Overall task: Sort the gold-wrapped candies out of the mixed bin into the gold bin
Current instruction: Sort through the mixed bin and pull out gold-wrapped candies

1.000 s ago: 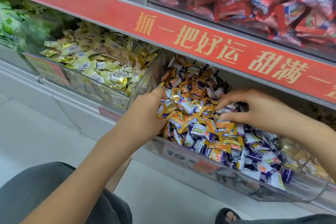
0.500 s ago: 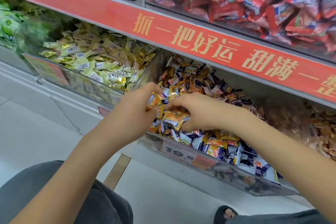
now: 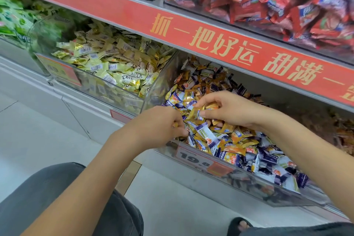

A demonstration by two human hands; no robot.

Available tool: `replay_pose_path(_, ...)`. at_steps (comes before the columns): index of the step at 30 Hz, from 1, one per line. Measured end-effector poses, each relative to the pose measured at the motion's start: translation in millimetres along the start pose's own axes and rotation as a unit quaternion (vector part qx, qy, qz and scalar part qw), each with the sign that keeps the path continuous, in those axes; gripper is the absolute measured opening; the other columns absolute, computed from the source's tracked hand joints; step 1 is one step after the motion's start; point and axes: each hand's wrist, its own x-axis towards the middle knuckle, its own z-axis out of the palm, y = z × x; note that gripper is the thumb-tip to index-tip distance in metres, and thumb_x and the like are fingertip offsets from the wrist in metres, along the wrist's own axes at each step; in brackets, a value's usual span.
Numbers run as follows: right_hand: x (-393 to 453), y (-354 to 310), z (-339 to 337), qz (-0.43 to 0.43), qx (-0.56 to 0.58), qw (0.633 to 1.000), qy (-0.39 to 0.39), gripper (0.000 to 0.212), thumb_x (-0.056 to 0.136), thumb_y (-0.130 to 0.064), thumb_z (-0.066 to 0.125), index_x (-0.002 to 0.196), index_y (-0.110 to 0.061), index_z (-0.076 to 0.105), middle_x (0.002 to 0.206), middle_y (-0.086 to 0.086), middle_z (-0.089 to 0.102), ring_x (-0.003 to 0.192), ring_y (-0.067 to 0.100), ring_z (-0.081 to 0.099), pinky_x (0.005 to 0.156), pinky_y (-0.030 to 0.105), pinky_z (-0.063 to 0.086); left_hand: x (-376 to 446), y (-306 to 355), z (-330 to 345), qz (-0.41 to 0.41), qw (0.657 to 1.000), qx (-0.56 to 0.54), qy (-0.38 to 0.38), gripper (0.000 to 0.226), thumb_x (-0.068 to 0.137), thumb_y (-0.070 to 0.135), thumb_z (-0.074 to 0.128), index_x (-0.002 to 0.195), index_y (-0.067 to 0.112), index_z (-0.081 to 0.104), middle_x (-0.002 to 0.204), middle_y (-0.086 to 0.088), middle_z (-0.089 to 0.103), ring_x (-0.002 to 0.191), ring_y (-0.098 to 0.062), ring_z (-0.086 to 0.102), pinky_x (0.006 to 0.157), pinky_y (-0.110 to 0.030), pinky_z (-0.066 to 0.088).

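The mixed bin [image 3: 193, 156], a clear plastic bin with a 19.8 price tag, holds gold-orange and purple-white wrapped candies. My right hand [image 3: 231, 110] is over its left part and pinches a gold-wrapped candy [image 3: 207, 106] between thumb and fingers. My left hand [image 3: 160, 125] is at the bin's front left corner with its fingers curled around several gold candies, mostly hidden in the fist. To the left stands the gold bin [image 3: 107, 92], full of pale gold wrapped candies.
A red shelf strip [image 3: 210, 44] with gold lettering runs overhead. Above it sit bins of red-wrapped candies [image 3: 287, 5]. A bin of green packets [image 3: 15, 23] is at far left. Grey floor and my knees lie below the shelf.
My right hand came left from the bin's middle toward my left hand and now lifts a gold candy. My left hand has stayed at the bin's front left corner, still holding candies.
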Motion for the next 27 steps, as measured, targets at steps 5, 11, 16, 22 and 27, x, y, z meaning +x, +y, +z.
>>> replay_pose_path(5, -4, 4, -1, 0.075, 0.198, 0.977, 0.010, 0.033, 0.093, -0.012, 0.059, 0.126, -0.013, 0.053, 0.088, 0.010, 0.067, 0.071, 0.019, 0.058, 0.050, 0.023, 0.042, 4, 3, -6, -0.019, 0.999, -0.002, -0.048, 0.043, 0.079, 0.055, 0.063, 0.102, 0.019, 0.068, 0.107, 0.000, 0.060, 0.103, -0.017, 0.057, 0.080, -0.031, 0.047)
replay_pose_path(11, -15, 1, -4, 0.082, 0.434, 0.897, -0.008, 0.023, 0.096, -0.002, 0.040, 0.100, -0.013, 0.060, 0.088, 0.009, 0.051, 0.059, 0.015, 0.053, 0.045, 0.019, 0.044, 2, 3, -5, 0.010, 0.999, -0.039, 0.036, 0.029, 0.094, 0.039, 0.051, 0.077, 0.017, 0.058, 0.062, 0.014, 0.058, 0.043, 0.000, 0.047, 0.042, -0.014, 0.033)
replay_pose_path(16, -22, 2, -3, 0.110, 0.547, 0.830, -0.012, 0.024, 0.093, -0.006, 0.043, 0.086, -0.010, 0.066, 0.087, 0.011, 0.058, 0.062, 0.019, 0.058, 0.045, 0.021, 0.049, 5, 2, -3, 0.012, 0.979, -0.140, 0.147, 0.029, 0.095, 0.039, 0.049, 0.075, 0.018, 0.052, 0.067, -0.010, 0.061, 0.048, -0.019, 0.046, 0.048, -0.026, 0.038)
replay_pose_path(22, -25, -10, 7, 0.139, 0.524, 0.840, -0.015, 0.031, 0.095, -0.038, 0.049, 0.090, -0.011, 0.064, 0.089, 0.013, 0.063, 0.068, 0.022, 0.062, 0.049, 0.023, 0.051, 6, 14, -2, -0.013, 0.896, -0.422, 0.135, 0.022, 0.095, 0.028, 0.054, 0.078, 0.014, 0.054, 0.075, -0.008, 0.066, 0.063, -0.013, 0.063, 0.052, -0.022, 0.050)
replay_pose_path(27, -22, -17, 25, 0.145, 0.570, 0.807, -0.063, 0.054, 0.097, -0.052, 0.037, 0.129, -0.011, 0.053, 0.117, 0.022, 0.054, 0.092, 0.032, 0.061, 0.060, 0.030, 0.054, 8, 20, 2, -0.022, 0.886, -0.443, 0.136, 0.015, 0.094, 0.026, 0.056, 0.095, 0.012, 0.060, 0.071, -0.007, 0.062, 0.053, -0.011, 0.058, 0.059, -0.026, 0.051)
